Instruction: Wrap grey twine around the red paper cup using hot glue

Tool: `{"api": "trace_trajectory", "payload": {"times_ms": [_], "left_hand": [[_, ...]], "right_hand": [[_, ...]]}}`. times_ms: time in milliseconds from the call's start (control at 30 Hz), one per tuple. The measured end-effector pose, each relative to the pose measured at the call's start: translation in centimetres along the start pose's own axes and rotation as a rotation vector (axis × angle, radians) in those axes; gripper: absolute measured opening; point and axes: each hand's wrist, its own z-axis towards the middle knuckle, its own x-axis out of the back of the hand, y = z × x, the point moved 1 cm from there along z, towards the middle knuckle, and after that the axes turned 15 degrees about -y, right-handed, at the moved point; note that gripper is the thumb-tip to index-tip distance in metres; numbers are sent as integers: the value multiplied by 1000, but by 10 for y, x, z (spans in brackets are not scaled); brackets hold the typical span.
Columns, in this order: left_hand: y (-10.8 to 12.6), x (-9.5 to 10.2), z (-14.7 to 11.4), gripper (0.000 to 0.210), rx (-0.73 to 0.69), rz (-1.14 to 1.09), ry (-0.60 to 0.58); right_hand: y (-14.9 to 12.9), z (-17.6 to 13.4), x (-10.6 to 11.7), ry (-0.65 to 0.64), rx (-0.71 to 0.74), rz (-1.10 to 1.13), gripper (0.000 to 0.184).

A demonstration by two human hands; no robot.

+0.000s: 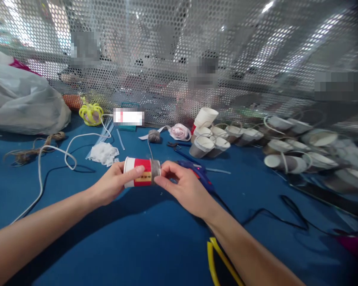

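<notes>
Likely to steady it, my left hand clamps the round red-and-white paper cup sideways over the blue surface; my right hand curls at its grey yarn band, pinch unclear.

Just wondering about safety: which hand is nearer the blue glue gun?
Right: the right hand is just beside the glue gun; the left hand is farther, holding the cup.

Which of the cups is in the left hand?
The red-and-white cup with grey cord around one end; the left hand grips it, while the other cups sit farther back, to the right.
</notes>
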Motion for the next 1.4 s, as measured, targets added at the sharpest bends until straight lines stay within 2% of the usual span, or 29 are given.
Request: {"api": "trace_trajectory", "payload": {"times_ms": [100, 167, 233, 367, 433, 767, 833, 900, 1000, 1067, 1133, 1233, 1300, 1333, 1400], "left_hand": [[5, 3, 3, 31, 112, -143, 13], [4, 5, 4, 30, 110, -137, 23], [1, 6, 3, 28, 75, -80, 28], [-4, 4, 0, 27, 39, 70, 29], [-5, 2, -1, 27, 41, 122, 21], [-13, -3, -2, 29, 61, 275, -27], [-13, -4, -2, 30, 72, 281, -12], [-14, -4, -1, 30, 89, 280, -3], [-14, -2, 0, 30, 116, 307, 32], [-15, 0, 0, 30, 121, 340, 70], [-15, 1, 1, 31, 128, 355, 81], [-16, 1, 1, 32, 147, 388, 60], [-16, 1, 1, 34, 152, 438, 61], [-16, 1, 1, 35, 152, 458, 65], [-18, 1, 0, 35, 163, 475, 70]], "right_hand": [[-2, 0, -3, -16, 158, -186, 16], [-2, -1, -5, -49, 212, -266, 15], [-1, -1, -4, -58, 204, -305, 13], [-1, -1, 7, 135, 110, -276, 26], [-1, -1, 9, 164, 96, -249, 29], [-6, -6, -11, -120, 168, -135, 41], [-6, -5, -12, -128, 172, -49, 44], [-5, -3, -11, -79, 143, 37, 45], [-3, -1, 2, 78, 10, 89, 32], [-4, -3, 19, 220, -89, 114, 21], [-3, -6, 41, 362, -124, 131, 19], [7, -16, 76, 530, -140, -61, 15], [23, -24, 91, 511, -278, -310, 6], [34, -27, 94, 440, -398, -421, 3], [58, -34, 94, 344, -480, -432, 14]]}}
